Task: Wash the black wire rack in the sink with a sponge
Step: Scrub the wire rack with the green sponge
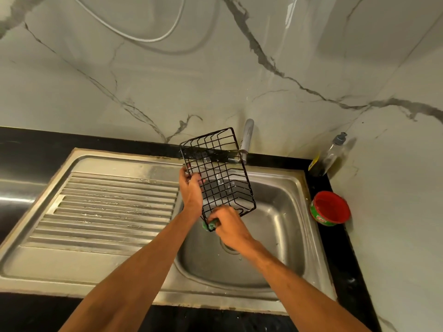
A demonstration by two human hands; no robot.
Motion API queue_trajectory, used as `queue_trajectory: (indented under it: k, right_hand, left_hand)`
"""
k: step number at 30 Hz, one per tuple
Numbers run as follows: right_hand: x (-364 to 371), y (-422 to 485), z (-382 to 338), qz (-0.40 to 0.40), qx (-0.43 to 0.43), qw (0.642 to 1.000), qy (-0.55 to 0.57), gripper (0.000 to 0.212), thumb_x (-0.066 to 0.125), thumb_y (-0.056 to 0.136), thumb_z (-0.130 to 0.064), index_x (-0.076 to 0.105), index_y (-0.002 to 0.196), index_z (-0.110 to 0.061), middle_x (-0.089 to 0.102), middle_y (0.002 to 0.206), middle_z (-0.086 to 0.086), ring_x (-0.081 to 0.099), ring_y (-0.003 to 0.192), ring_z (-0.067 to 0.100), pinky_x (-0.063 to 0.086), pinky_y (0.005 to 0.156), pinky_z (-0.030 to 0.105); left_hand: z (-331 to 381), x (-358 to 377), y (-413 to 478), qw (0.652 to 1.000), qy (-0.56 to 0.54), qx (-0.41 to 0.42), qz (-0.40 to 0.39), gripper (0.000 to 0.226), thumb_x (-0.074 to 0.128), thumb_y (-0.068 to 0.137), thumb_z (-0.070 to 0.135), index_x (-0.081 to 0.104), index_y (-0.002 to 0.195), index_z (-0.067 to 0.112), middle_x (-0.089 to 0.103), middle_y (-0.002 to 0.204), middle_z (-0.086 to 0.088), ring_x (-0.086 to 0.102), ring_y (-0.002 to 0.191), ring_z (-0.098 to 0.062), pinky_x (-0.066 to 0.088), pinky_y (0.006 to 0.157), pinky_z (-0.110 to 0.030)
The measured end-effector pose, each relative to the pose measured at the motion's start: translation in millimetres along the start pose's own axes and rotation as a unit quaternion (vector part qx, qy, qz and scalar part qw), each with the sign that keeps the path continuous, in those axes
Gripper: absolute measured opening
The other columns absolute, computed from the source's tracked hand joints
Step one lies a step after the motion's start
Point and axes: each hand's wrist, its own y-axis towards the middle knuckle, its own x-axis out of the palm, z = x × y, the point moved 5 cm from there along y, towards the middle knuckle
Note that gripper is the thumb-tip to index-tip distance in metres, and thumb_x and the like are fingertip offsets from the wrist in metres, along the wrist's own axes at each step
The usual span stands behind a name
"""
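The rack (217, 168) is held tilted over the basin (282, 212), with the tap (247, 140) just behind it at one o'clock. Its nine o'clock edge is gripped by the left hand (191, 190); at its six o'clock corner the sponge (211, 225) is pressed by the right hand (229, 227). The drainboard (115, 207) is found at the basin's nine o'clock. On the counter (340, 255) at three o'clock sits the tub (330, 208), the bottle (333, 154) behind it at twelve.

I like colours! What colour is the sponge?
Green; the sponge shows best in the head view, gripped by the right hand.
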Motion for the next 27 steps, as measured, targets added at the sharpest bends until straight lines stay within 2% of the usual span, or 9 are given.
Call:
queue_trajectory:
  k: [4, 7, 10, 13, 17, 19, 22, 25, 27]
  right_hand:
    - [-2, -6, 2, -0.012, 0.031, 0.997, 0.066, 0.034, 0.059, 0.080, 0.009, 0.078, 0.096, -0.014, 0.075, 0.098, 0.001, 0.066, 0.092, 0.011, 0.053, 0.086, 0.029]
    - [-5, -12, 2, -0.016, 0.002, 1.000, 0.017, 0.029, 0.060, 0.085, 0.003, 0.077, 0.100, -0.014, 0.073, 0.104, 0.004, 0.063, 0.101, 0.016, 0.051, 0.092, 0.034]
    - [-32, -6, 24, 0.062, 0.036, 0.996, -0.054, 0.025, 0.063, 0.089, -0.004, 0.072, 0.111, -0.013, 0.065, 0.121, 0.009, 0.052, 0.117, 0.021, 0.043, 0.102, 0.038]
    - [-53, -1, 34, 0.122, 0.034, 0.985, -0.119, 0.035, 0.067, 0.085, -0.002, 0.069, 0.118, -0.012, 0.062, 0.116, 0.005, 0.047, 0.106, 0.012, 0.048, 0.095, 0.035]
    - [-31, -3, 20, 0.011, -0.075, 0.979, -0.189, 0.037, 0.063, 0.089, -0.001, 0.065, 0.124, -0.011, 0.059, 0.128, 0.009, 0.050, 0.120, 0.021, 0.047, 0.102, 0.035]
    - [-41, 0, 29, 0.033, -0.067, 0.977, -0.201, 0.036, 0.066, 0.087, -0.003, 0.066, 0.122, -0.009, 0.060, 0.126, 0.011, 0.052, 0.118, 0.022, 0.050, 0.099, 0.037]
    - [-44, 4, 38, 0.032, -0.053, 0.974, -0.219, 0.031, 0.060, 0.088, 0.003, 0.068, 0.117, -0.005, 0.060, 0.126, 0.014, 0.052, 0.119, 0.027, 0.049, 0.099, 0.041]
    - [-22, -4, 22, -0.037, -0.078, 0.971, -0.222, 0.034, 0.057, 0.088, 0.005, 0.068, 0.118, -0.007, 0.063, 0.122, 0.012, 0.055, 0.119, 0.023, 0.048, 0.100, 0.032]
    - [-26, -1, 29, -0.023, -0.051, 0.975, -0.214, 0.036, 0.060, 0.088, 0.003, 0.066, 0.122, -0.008, 0.061, 0.128, 0.011, 0.053, 0.123, 0.023, 0.044, 0.105, 0.031]
  left_hand:
    - [1, -11, -1, 0.999, -0.011, 0.008, 0.038, 0.043, 0.047, 0.097, 0.002, 0.050, 0.137, 0.016, 0.062, 0.126, -0.020, 0.062, 0.106, -0.034, 0.051, 0.100, -0.051]
    - [3, -15, 5, 0.998, -0.029, 0.019, 0.060, 0.045, 0.047, 0.093, 0.004, 0.049, 0.137, 0.016, 0.060, 0.127, -0.020, 0.061, 0.110, -0.040, 0.050, 0.099, -0.051]
    - [8, -18, 13, 0.998, -0.023, 0.032, 0.057, 0.044, 0.045, 0.098, 0.000, 0.046, 0.141, 0.011, 0.059, 0.130, -0.024, 0.062, 0.108, -0.035, 0.052, 0.095, -0.045]
    - [6, -19, 15, 0.998, -0.026, 0.027, 0.052, 0.041, 0.045, 0.099, 0.001, 0.049, 0.138, 0.013, 0.061, 0.118, -0.018, 0.061, 0.102, -0.029, 0.050, 0.091, -0.041]
    - [0, -17, 12, 0.999, -0.009, 0.035, 0.028, 0.045, 0.046, 0.100, 0.000, 0.046, 0.143, 0.012, 0.057, 0.112, -0.013, 0.060, 0.100, -0.027, 0.049, 0.081, -0.030]
    - [-1, -17, 12, 0.999, 0.003, 0.042, 0.022, 0.044, 0.046, 0.100, 0.000, 0.046, 0.142, 0.012, 0.056, 0.112, -0.013, 0.059, 0.099, -0.027, 0.047, 0.076, -0.026]
    - [0, -17, 10, 0.999, 0.017, 0.040, 0.019, 0.044, 0.048, 0.098, 0.001, 0.048, 0.140, 0.015, 0.057, 0.117, -0.016, 0.059, 0.101, -0.028, 0.048, 0.083, -0.033]
    - [-4, -12, 4, 0.998, 0.040, 0.050, -0.002, 0.046, 0.050, 0.098, 0.001, 0.048, 0.142, 0.016, 0.062, 0.120, -0.011, 0.061, 0.108, -0.027, 0.049, 0.096, -0.040]
    - [-6, -11, -1, 0.998, 0.036, 0.046, -0.006, 0.047, 0.050, 0.099, 0.001, 0.045, 0.143, 0.017, 0.062, 0.115, -0.005, 0.060, 0.106, -0.025, 0.048, 0.096, -0.039]
